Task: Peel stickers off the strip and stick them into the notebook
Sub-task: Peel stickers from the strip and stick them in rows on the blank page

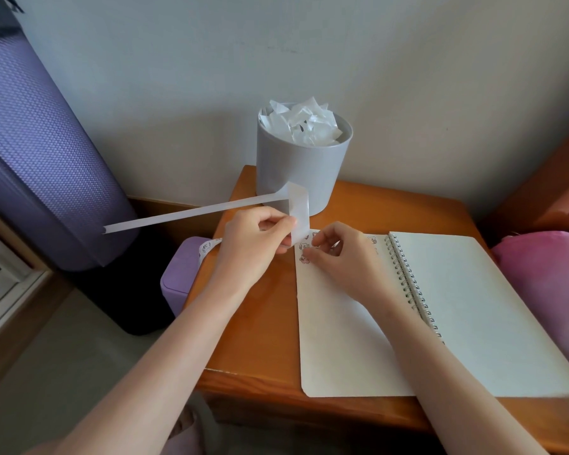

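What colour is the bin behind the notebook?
The bin is plain light grey; the head view shows it best.

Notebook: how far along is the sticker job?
Done: a few small pink stickers atop the left page of the white spiral notebook. In hand: the left hand pinches the white backing strip; the right hand touches the page at the stickers. Left: most of that page, the right page, and printed strip by the purple box.

Light: soft, even, moderately bright. Shadows: dim patch on wall [184, 149] behind my grey bin [304, 165]. Edges far from bin: bowed, slightly blurred.
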`<action>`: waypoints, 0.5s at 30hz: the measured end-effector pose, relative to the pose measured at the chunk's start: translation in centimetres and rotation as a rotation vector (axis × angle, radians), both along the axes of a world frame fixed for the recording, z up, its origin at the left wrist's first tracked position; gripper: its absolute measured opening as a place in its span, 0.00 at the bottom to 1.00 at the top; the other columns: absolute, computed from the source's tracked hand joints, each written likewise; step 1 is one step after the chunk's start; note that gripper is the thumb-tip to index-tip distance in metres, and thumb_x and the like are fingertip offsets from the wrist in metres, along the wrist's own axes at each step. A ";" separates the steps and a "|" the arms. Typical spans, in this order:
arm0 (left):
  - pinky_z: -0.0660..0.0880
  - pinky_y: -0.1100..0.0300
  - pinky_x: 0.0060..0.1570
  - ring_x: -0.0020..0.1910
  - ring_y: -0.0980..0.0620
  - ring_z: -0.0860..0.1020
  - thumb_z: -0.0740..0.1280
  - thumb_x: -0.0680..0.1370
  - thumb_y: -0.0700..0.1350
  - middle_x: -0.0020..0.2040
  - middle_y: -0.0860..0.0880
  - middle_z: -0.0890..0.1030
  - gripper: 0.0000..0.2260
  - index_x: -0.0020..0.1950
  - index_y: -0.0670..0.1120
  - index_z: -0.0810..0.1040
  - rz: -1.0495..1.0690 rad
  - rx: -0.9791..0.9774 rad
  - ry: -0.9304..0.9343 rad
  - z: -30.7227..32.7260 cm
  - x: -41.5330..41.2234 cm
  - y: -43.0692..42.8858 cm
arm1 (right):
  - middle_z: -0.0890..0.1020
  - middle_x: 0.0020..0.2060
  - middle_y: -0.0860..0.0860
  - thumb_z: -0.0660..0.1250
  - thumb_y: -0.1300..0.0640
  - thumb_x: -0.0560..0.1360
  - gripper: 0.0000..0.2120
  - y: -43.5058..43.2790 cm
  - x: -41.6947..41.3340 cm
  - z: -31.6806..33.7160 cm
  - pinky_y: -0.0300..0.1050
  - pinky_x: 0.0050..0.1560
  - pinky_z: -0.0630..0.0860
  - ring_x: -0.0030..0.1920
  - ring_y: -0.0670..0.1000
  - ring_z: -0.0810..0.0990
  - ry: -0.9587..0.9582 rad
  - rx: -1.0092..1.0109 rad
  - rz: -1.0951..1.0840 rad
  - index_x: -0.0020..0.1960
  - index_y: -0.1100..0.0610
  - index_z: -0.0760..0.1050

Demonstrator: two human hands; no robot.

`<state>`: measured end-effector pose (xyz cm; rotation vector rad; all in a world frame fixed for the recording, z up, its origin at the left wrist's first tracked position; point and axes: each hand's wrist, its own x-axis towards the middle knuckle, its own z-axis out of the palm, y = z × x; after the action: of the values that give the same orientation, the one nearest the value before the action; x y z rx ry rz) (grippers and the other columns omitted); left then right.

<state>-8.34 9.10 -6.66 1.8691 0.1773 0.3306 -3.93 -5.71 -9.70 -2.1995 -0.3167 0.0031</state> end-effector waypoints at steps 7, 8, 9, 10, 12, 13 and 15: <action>0.74 0.75 0.32 0.37 0.57 0.81 0.65 0.77 0.48 0.38 0.55 0.80 0.04 0.49 0.49 0.79 -0.026 -0.024 0.010 -0.1 -0.1 -0.2 | 0.77 0.39 0.42 0.64 0.60 0.76 0.05 -0.2 -0.4 0.6 0.36 0.35 0.68 0.32 0.43 0.72 -0.037 0.053 0.044 0.45 0.50 0.75; 0.74 0.76 0.32 0.37 0.57 0.81 0.65 0.77 0.48 0.38 0.56 0.80 0.04 0.49 0.49 0.78 -0.031 -0.023 0.011 -0.1 -0.1 -0.2 | 0.79 0.42 0.41 0.64 0.60 0.76 0.07 -0.2 -0.5 1.0 0.34 0.36 0.69 0.35 0.44 0.74 -0.039 0.106 0.066 0.46 0.49 0.75; 0.74 0.76 0.32 0.38 0.57 0.81 0.65 0.77 0.48 0.39 0.56 0.80 0.04 0.49 0.49 0.78 -0.034 -0.024 0.011 -0.1 -0.1 -0.1 | 0.79 0.44 0.40 0.64 0.61 0.76 0.08 -0.2 -0.7 1.4 0.32 0.38 0.70 0.38 0.44 0.76 -0.047 0.146 0.093 0.47 0.47 0.74; 0.74 0.76 0.33 0.38 0.57 0.81 0.65 0.77 0.48 0.39 0.57 0.79 0.04 0.49 0.49 0.78 -0.035 -0.026 0.012 -0.1 0.0 -0.1 | 0.80 0.45 0.40 0.64 0.62 0.76 0.09 -0.1 -0.9 1.9 0.31 0.40 0.70 0.42 0.43 0.76 -0.058 0.168 0.122 0.48 0.47 0.74; 0.75 0.75 0.34 0.38 0.57 0.81 0.65 0.77 0.48 0.39 0.57 0.79 0.04 0.49 0.50 0.78 -0.031 -0.033 0.005 -0.1 0.0 -0.1 | 0.80 0.47 0.40 0.64 0.64 0.76 0.11 -0.2 -1.1 2.4 0.32 0.42 0.72 0.46 0.42 0.77 -0.084 0.195 0.178 0.50 0.48 0.74; 0.76 0.74 0.34 0.39 0.57 0.81 0.65 0.77 0.48 0.40 0.56 0.80 0.03 0.49 0.50 0.78 -0.027 -0.037 -0.003 -0.1 0.1 -0.1 | 0.81 0.47 0.42 0.64 0.65 0.75 0.11 -0.2 -1.2 2.6 0.34 0.43 0.73 0.47 0.42 0.78 -0.096 0.211 0.199 0.51 0.50 0.75; 0.76 0.73 0.35 0.39 0.56 0.81 0.65 0.77 0.48 0.40 0.55 0.80 0.03 0.48 0.50 0.78 -0.016 -0.050 -0.014 -0.1 0.1 -0.1 | 0.82 0.47 0.45 0.66 0.66 0.75 0.11 -0.3 -1.2 2.8 0.37 0.44 0.74 0.48 0.44 0.79 -0.103 0.241 0.224 0.53 0.52 0.75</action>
<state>-8.19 9.02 -6.81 1.8179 0.1590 0.3256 -5.15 -6.04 -6.91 -1.9202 -0.5889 -0.0236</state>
